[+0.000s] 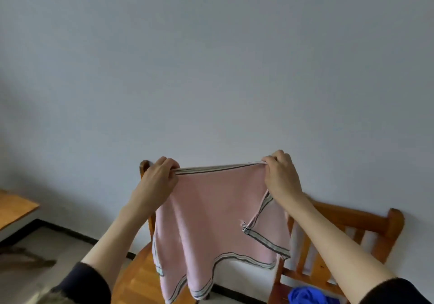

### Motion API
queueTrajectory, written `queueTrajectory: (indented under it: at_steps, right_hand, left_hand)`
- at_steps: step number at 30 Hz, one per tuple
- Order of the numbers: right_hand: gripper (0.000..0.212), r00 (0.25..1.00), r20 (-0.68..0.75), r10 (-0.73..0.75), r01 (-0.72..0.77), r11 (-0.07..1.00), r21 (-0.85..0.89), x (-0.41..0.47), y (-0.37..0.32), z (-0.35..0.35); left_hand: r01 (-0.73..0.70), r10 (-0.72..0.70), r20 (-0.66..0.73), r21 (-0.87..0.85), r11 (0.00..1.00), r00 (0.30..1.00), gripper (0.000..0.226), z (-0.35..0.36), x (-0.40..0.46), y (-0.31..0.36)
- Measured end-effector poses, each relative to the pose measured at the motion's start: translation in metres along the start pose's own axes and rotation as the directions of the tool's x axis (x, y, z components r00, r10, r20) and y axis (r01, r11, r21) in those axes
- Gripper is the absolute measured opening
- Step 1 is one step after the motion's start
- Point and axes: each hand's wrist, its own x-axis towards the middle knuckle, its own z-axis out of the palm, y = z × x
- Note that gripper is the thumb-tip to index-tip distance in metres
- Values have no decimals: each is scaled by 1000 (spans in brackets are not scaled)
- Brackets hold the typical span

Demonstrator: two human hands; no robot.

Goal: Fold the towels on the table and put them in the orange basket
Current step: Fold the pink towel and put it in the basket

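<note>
Pink towel (211, 212) — held up in the air in front of a pale wall (211, 57), striped hem stretched taut along its top edge. The lower part hangs in loose folds, with one striped corner doubled over on the right side.

Left hand (159, 176) — fingers curled round the top left corner of the towel, pinching the hem.

Right hand (280, 176) — fingers curled round the top right corner, gripping the hem likewise.

Wooden chairs (352, 223) — two, behind and below the towel, against the wall; the towel hides much of the left one.

Blue cloth (307, 295) — bunched at the lower right, at the frame's bottom edge.

Wooden surface (14, 206) — far left, part only.
</note>
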Motion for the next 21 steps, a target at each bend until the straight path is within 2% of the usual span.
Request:
queueTrajectory:
  at_steps: [6,10,15,21]
  right_hand:
    - [27,986,127,-108,76,969,235,22,-142,47]
    - [31,949,253,-187,82,924,375,26,-245,95]
    - [39,851,438,-288,26,857,514,28,-364,154]
    - [23,839,428,-337,3,789,615,31,-484,222]
  left_hand:
    - [291,-272,-136,138,947,953,14,-90,-55,-115]
    - [425,-370,-251,217,879,894,11,-145,-105,-196]
    - [595,-479,-385,278,754,788,12,-215,-161,-288]
    - [765,-574,-524,285,577,629,12,-275,-201,-371]
